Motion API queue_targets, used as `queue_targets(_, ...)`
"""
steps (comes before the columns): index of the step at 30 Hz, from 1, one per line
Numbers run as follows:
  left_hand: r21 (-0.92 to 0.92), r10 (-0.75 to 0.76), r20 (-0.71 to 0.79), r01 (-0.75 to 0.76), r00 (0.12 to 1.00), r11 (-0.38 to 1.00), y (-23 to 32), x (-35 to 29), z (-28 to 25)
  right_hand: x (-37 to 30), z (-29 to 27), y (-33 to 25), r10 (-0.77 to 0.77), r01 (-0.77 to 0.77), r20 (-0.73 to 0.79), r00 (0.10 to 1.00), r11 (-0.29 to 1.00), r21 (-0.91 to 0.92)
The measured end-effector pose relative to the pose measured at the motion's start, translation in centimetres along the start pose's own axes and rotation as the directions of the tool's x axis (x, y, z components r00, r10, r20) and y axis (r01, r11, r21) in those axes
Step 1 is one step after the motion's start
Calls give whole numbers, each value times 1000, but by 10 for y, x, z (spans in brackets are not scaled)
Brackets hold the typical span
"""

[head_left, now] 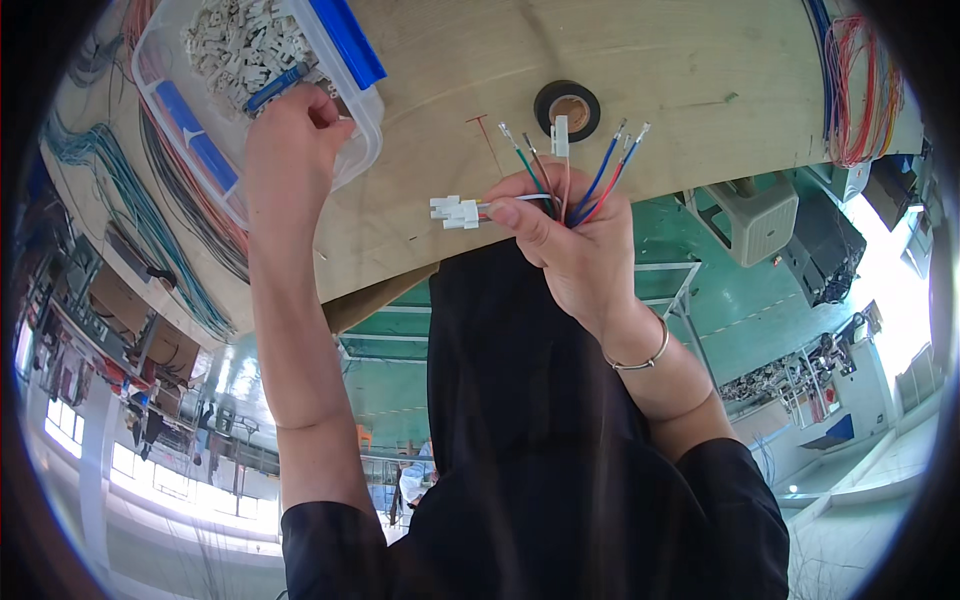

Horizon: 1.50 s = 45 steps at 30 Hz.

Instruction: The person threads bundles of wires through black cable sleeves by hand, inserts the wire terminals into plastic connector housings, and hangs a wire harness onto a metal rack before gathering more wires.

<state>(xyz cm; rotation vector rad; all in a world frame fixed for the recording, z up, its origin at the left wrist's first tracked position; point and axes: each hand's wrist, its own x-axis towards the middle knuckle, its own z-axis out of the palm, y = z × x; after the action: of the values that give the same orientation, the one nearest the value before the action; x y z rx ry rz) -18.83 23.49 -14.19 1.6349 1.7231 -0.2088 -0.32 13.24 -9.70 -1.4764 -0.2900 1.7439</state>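
My left hand (305,120) reaches over the clear plastic box (365,155) at the upper left. Its fingers are curled together near the box's inner side, and what they pinch, if anything, is hidden. White plastic connectors (225,50) are heaped in the box, and a dark blue strip-like piece (277,88) lies beside my fingers. Above the table's near edge, my right hand (575,240) grips a wire bundle (570,205). Green, brown, blue and red wires fan upward with bare metal terminals. White connectors (455,212) point left from the bundle, and another single white connector (560,135) stands upright.
A black tape roll (567,110) lies on the wooden table (440,110) just beyond my right hand. Teal and dark wires (165,230) run along the left side. Red and blue wire bundles (860,90) lie at the far right. A beige plastic stool (755,220) stands below the table edge.
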Motion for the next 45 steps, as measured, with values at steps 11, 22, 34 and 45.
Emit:
queue_targets(11,-794,-72,-51,3,996,608,77,-75,-22,-1,-9,0,-14,19,136,991,999,-34)
queue_targets(22,-574,367,-144,-380,919,725,111,-79,4,-6,-8,9,-119,57,172,978,944,326)
queue_targets(34,-722,231,-66,-206,971,661,104,-80,1,-5,-14,5,12,-38,230,973,993,108)
queue_targets(45,-598,357,-78,-330,931,730,101,-75,-6,-6,-9,2,30,-32,165,986,999,12)
